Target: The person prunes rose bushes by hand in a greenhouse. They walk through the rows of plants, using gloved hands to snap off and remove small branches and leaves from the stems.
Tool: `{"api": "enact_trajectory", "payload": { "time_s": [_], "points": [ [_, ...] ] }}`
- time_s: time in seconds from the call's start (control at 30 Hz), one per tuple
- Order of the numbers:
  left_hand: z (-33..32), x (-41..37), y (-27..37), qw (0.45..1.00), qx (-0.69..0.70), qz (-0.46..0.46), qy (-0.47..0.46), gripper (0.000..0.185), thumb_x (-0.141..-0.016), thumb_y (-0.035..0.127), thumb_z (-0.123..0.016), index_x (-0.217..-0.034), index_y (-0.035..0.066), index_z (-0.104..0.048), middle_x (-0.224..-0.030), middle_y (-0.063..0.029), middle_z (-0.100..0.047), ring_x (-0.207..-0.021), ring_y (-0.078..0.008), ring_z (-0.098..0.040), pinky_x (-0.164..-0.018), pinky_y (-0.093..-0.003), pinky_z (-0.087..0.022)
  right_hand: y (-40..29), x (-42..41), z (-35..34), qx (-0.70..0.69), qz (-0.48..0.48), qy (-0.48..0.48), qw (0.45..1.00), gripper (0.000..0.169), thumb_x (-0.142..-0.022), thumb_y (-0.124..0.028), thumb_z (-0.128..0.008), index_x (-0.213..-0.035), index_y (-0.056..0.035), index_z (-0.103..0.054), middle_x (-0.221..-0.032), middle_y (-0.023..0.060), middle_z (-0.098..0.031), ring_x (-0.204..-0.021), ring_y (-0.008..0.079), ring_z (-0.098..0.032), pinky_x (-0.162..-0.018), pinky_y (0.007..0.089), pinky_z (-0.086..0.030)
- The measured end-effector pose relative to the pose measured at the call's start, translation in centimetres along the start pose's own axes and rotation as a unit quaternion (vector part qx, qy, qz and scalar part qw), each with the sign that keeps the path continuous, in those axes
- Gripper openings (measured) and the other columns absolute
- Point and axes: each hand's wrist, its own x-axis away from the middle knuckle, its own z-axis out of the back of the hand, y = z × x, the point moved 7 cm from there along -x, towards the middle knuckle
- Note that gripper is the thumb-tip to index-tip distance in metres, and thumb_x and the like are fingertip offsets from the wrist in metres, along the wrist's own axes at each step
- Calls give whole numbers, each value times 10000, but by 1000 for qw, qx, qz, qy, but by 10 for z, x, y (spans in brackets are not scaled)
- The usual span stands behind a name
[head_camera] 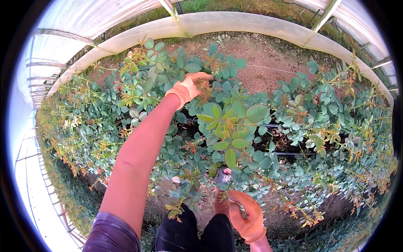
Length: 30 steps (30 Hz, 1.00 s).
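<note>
My left hand (190, 87), in an orange glove, reaches into the far side of a bed of rose bushes (201, 138). Its fingers are bent among reddish young leaves (204, 88), partly behind them; whether they grip a stem is hidden. Near my legs at the bottom, my right hand (247, 214) wears an orange glove too. Its thumb and forefinger curl towards each other beside a small leafy shoot (224, 197); whether they pinch it cannot be told. A tall shoot with bright green leaves (229, 129) rises between my hands.
Dark irrigation pipes (296, 153) run through the bed. Beyond it lie bare soil (261, 75), a thin string (270, 68) and a low plastic sheet barrier (239, 23). Greenhouse posts (326, 15) stand behind. My shoe (223, 176) is at the bed's near edge.
</note>
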Motion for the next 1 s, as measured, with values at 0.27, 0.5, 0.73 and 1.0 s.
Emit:
{"api": "enact_trajectory", "payload": {
  "time_s": [0.27, 0.5, 0.73, 1.0],
  "points": [
    [12, 47, 26, 856, -428, -289, 26, 324, -870, 7, -665, -1184, 85, -687, -1214, -126, -698, -1110, -381, -648, -923, -479, -528, -8, -1, -14, -23, 3, -10, 1000, 278, -851, 37, -635, -1126, 10, -665, -1090, 176, -715, -739, 322, -673, -669, 374, -537],
    [2, 137, 74, 823, -471, -303, 99, 221, -855, 67, -672, -1076, 71, -691, -1142, -107, -709, -1066, -372, -651, -904, -468, -527, -1, 1, -19, -45, -68, -20, 996, 273, -854, 33, -625, -1124, 20, -667, -1108, 172, -721, -641, 235, -627, -607, 314, -509],
    [13, 172, 54, 777, -617, -121, 3, 467, -885, 79, -633, -1348, 111, -586, -1345, -124, -630, -1152, -383, -615, -996, -482, -497, -2, -20, -43, 84, 117, -10, 989, 227, -849, 19, -648, -1076, 13, -645, -1105, 214, -697, -943, 399, -698, -808, 428, -572],
    [13, 228, 95, 796, -577, -185, 12, 383, -905, 70, -629, -1288, 81, -642, -1259, -137, -682, -1169, -358, -625, -1010, -458, -503, -20, -87, -66, 117, 47, -38, 991, 326, -867, -29, -667, -1190, 9, -648, -1161, 213, -702, -1013, 428, -678, -876, 453, -549]
  ]
}}
